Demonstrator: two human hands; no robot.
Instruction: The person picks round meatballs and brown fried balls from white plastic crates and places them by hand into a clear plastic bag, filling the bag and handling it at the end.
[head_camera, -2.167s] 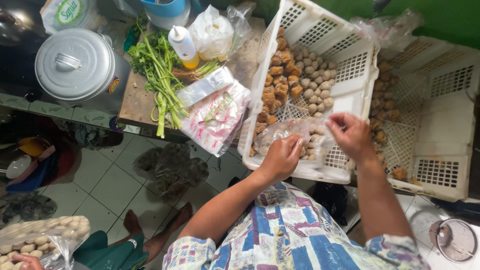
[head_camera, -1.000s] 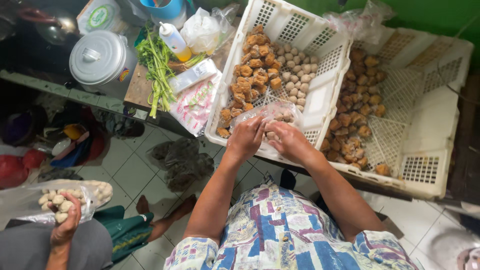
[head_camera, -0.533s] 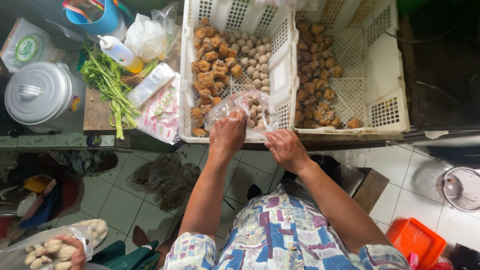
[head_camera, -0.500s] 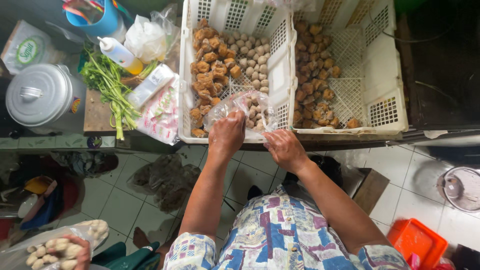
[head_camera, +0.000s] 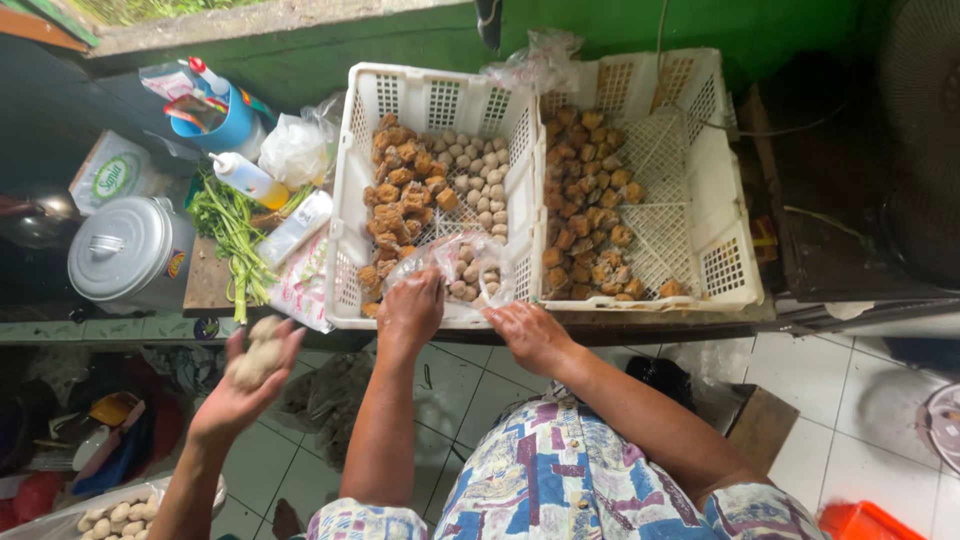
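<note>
A clear plastic bag (head_camera: 462, 268) with several pale and brown balls lies on the near rim of a white slotted crate (head_camera: 346, 215). My left hand (head_camera: 412, 310) grips the bag's left side. My right hand (head_camera: 530, 335) pinches the bag's lower right edge, just past the crate rim. The crate holds brown fried pieces (head_camera: 398, 190) and pale balls (head_camera: 478, 170). A second white crate (head_camera: 685, 215) on the right holds more brown pieces (head_camera: 585, 200).
Another person's hand (head_camera: 245, 385) at lower left holds up a handful of pale balls, above a bag of balls (head_camera: 110, 515). A lidded metal pot (head_camera: 125, 250), greens (head_camera: 235, 240), a squeeze bottle (head_camera: 245, 180) and a blue cup (head_camera: 215, 115) stand at left.
The other person's hand has risen at lower left with a handful of pale balls. My right hand has moved in to the bag's edge. My left hand stays on the bag.
</note>
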